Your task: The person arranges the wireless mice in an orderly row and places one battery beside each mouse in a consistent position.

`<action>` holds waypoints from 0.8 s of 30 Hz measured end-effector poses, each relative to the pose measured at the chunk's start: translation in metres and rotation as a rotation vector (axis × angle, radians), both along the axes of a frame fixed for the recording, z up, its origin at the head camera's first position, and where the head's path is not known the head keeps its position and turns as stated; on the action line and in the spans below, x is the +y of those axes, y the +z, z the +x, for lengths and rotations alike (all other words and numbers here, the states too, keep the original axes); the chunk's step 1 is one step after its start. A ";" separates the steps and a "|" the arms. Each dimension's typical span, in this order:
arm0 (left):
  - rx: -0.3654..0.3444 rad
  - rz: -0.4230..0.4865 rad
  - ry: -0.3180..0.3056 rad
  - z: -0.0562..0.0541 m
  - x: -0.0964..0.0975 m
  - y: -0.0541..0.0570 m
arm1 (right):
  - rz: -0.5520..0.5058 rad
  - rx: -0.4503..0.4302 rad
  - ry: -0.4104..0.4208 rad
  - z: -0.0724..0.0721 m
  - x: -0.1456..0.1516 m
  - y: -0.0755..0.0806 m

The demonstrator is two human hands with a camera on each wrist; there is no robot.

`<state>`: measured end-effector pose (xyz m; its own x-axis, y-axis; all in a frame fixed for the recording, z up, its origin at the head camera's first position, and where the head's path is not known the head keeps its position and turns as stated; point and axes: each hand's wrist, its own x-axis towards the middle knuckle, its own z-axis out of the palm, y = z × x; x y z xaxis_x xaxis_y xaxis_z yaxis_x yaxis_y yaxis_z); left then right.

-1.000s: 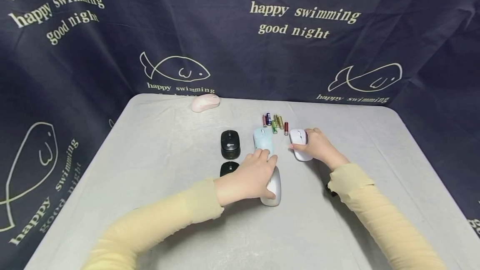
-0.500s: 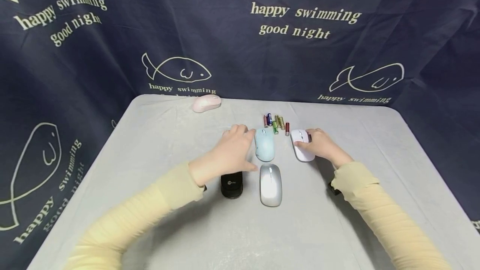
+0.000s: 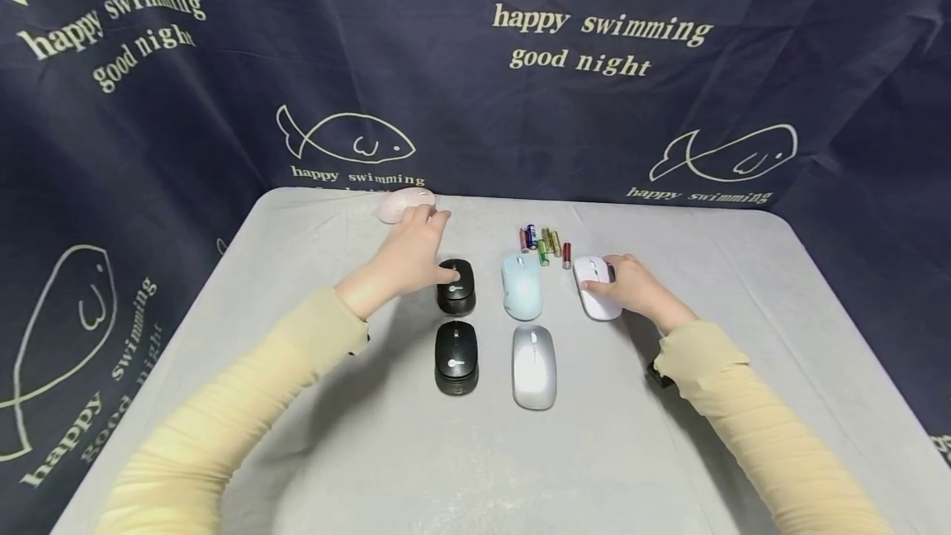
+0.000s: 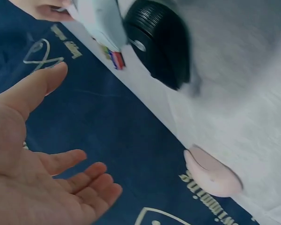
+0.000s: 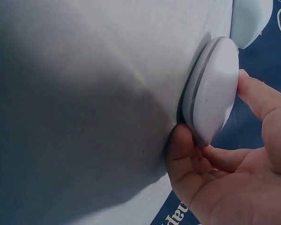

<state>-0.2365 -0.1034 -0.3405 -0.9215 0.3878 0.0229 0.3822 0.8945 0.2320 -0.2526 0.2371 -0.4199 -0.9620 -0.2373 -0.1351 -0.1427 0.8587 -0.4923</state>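
Note:
My left hand (image 3: pixel 403 256) is held over the table's left half, fingers spread, its thumb overlapping the far black mouse (image 3: pixel 456 295). Its fingertips overlap the near end of the pink mouse (image 3: pixel 396 204); in the left wrist view that pink mouse (image 4: pixel 214 176) stands apart from the palm, which holds nothing. My right hand (image 3: pixel 641 287) grips the white mouse (image 3: pixel 603 305), thumb on the top and fingers curled along the right side. The right wrist view shows this white mouse (image 5: pixel 214 93) between thumb and fingers, close against the tablecloth.
A light blue mouse (image 3: pixel 523 291) lies left of the white one, with a silver mouse (image 3: pixel 534 370) nearer me. Another black mouse (image 3: pixel 456 357) sits beside the silver one. Several small batteries (image 3: pixel 545 250) are grouped behind. A dark blue printed curtain (image 3: pixel 475 106) hangs behind the table.
My left hand has left the silver mouse and moved left and away from me, across the black mice to the pink mouse. My right hand stays at the white mouse, its thumb shifted slightly.

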 end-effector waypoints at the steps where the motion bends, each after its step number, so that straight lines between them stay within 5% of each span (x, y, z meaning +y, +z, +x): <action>1: 0.006 0.007 0.000 -0.003 -0.002 -0.001 | -0.001 0.001 0.002 0.000 0.000 0.000; 24: 0.091 0.081 0.058 -0.075 -0.042 -0.017 | -0.008 -0.010 -0.017 -0.002 0.002 -0.006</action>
